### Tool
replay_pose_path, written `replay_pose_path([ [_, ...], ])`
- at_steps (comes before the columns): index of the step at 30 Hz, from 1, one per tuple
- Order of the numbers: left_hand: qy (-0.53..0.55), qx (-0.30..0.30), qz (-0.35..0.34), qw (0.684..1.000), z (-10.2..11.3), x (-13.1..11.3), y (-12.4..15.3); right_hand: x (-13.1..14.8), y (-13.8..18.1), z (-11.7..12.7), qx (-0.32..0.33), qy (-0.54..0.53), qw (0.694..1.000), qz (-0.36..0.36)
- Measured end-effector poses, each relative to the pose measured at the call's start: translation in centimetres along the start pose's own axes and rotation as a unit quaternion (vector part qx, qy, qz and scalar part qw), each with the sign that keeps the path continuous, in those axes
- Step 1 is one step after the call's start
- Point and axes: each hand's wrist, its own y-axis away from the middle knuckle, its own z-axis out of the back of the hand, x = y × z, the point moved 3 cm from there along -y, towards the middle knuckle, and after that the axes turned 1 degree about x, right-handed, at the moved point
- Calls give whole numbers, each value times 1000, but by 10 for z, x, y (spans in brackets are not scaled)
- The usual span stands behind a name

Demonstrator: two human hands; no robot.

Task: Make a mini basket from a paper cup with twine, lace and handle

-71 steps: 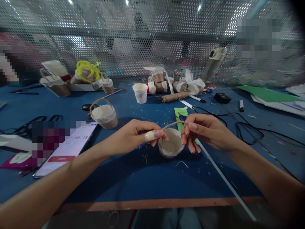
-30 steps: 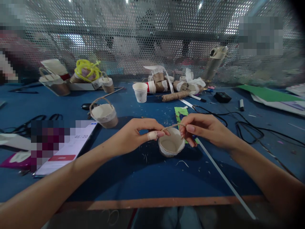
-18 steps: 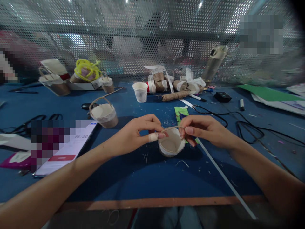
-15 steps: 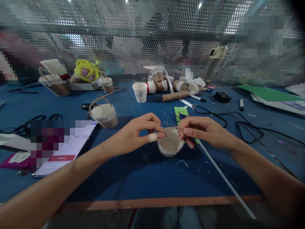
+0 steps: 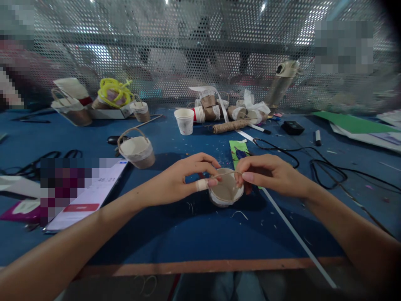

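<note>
A small cut-down paper cup (image 5: 224, 193) stands on the blue table (image 5: 194, 234) in front of me. A short length of jute twine (image 5: 226, 172) arches low over its mouth. My left hand (image 5: 184, 177), with a plaster on the thumb, pinches the twine's left end against the cup's left rim. The right end is pinched against the right rim by my right hand (image 5: 269, 173). Both hands have their fingers closed.
A finished cup basket with a twine handle (image 5: 137, 150) stands to the left, near a phone (image 5: 89, 196) and scissors (image 5: 34, 167). Farther back lie a white paper cup (image 5: 184, 121), a twine spool (image 5: 230, 126), more cups, a black cable (image 5: 316, 165) and a glue stick (image 5: 297, 238). A perforated metal screen closes the back.
Both hands have brought the twine arch down lower, from well above the cup to close over its rim. The cup has stayed in about the same place.
</note>
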Motion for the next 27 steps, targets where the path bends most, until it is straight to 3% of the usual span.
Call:
replay_pose_path([
  [3,25,20,-4,999,-1,-1,1,2,0,-1,-2,9,1000,14],
  [11,26,48,76,996,-15,4,3,2,0,-1,-24,21,999,26],
  [20,-10,48,54,997,-19,3,1,3,-1,-1,-17,12,999,24],
  [27,19,22,-20,999,-10,-5,2,1,-1,0,-15,21,999,24],
])
